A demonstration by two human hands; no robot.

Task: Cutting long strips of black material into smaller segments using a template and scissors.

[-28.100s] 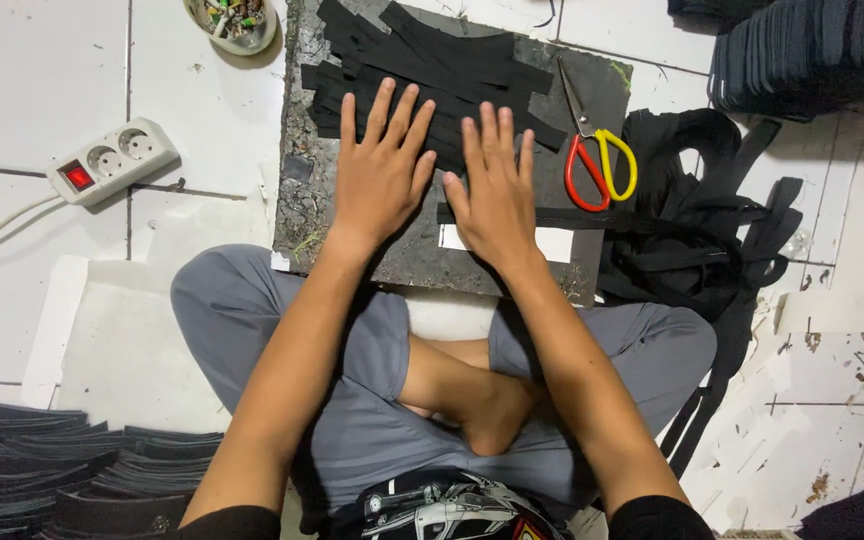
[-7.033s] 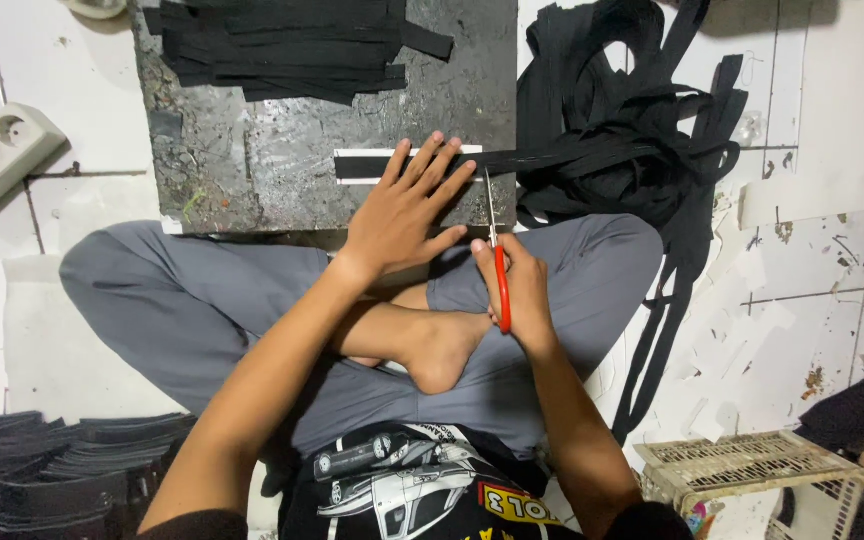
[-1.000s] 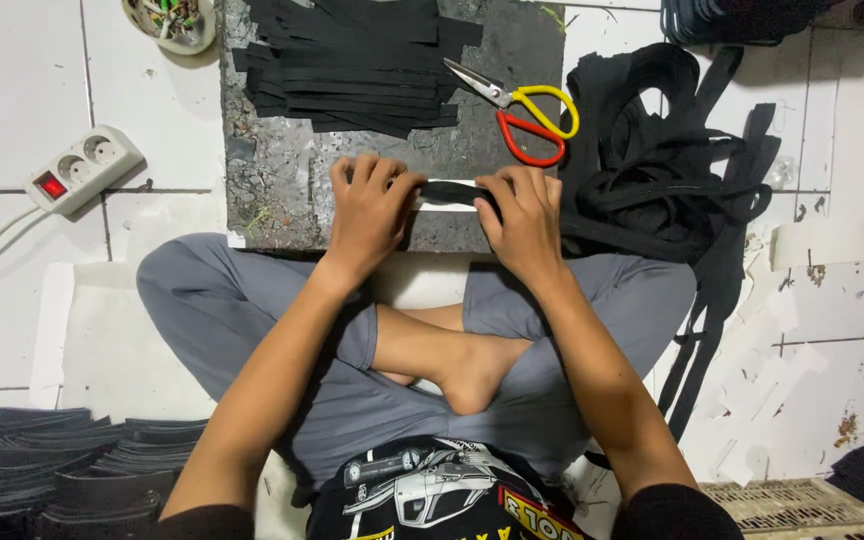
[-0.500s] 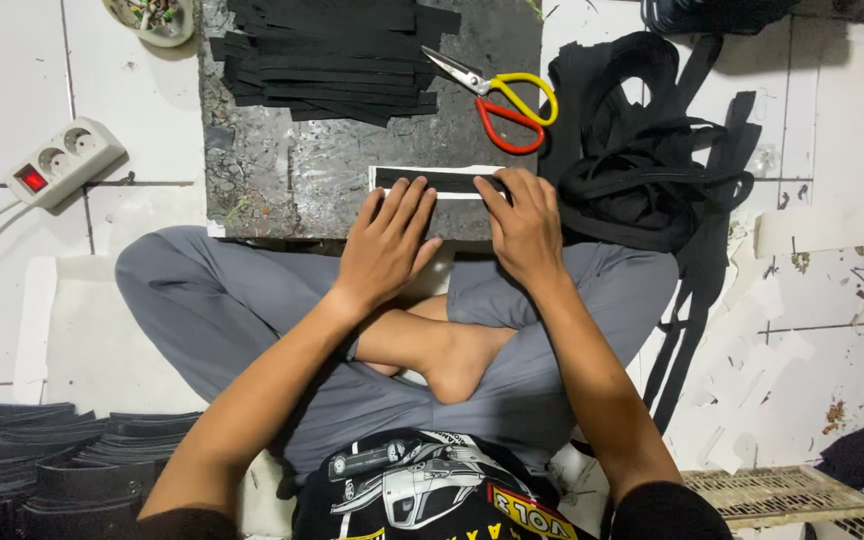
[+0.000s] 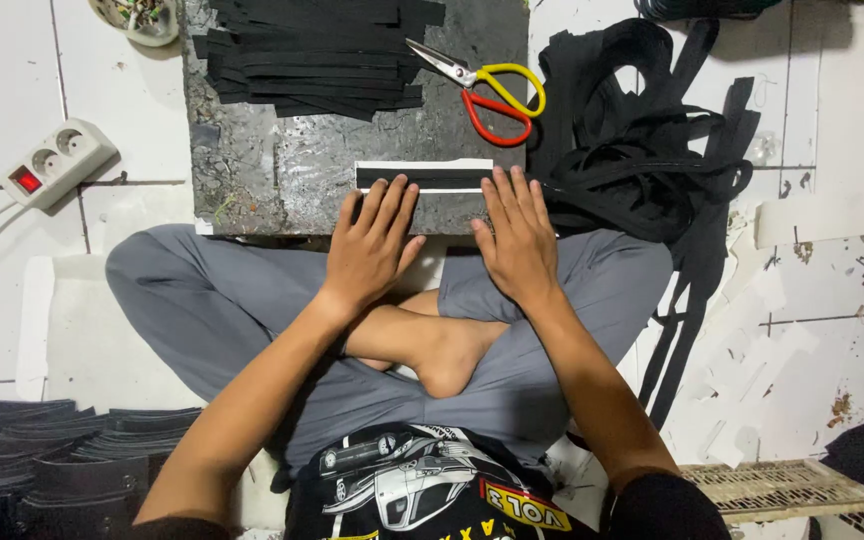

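Now, the scene line by line.

Left hand: the left hand (image 5: 372, 250) lies flat at the centre of the frame, fingers spread and grasping nothing; its fingertips (image 5: 393, 190) touch the near edge of the strip.

Right hand: the right hand (image 5: 517, 235) lies flat just right of centre, palm down and released, fingertips (image 5: 512, 180) pressing on the right end of the strip.

Strip: a short black band backed by a white paper strip (image 5: 422, 177) lies level across the near part of the board, between the two hands' fingertips.

Board: a dark grey, scuffed rectangular work board (image 5: 272, 170) rests on the floor in the upper middle of the frame, just beyond the person's crossed legs in grey trousers (image 5: 212, 310).

Stack: a pile of cut black flat strips (image 5: 312, 55) sits on the far part of the board, at the upper centre.

Scissors: scissors with one yellow and one red handle loop (image 5: 487, 88) lie shut on the board's upper right, just beside the pile and well apart from the hands.

Webbing: a loose heap of long black webbing (image 5: 642, 140) spreads over the white tiled floor (image 5: 12, 80) at the upper right, touching the board's right edge.

Socket: a white power strip with a red switch (image 5: 52, 162) lies at the left.

Lower left: stacked dark folded pieces (image 5: 62, 460).

Lower right: a pale woven basket rim (image 5: 782, 485).
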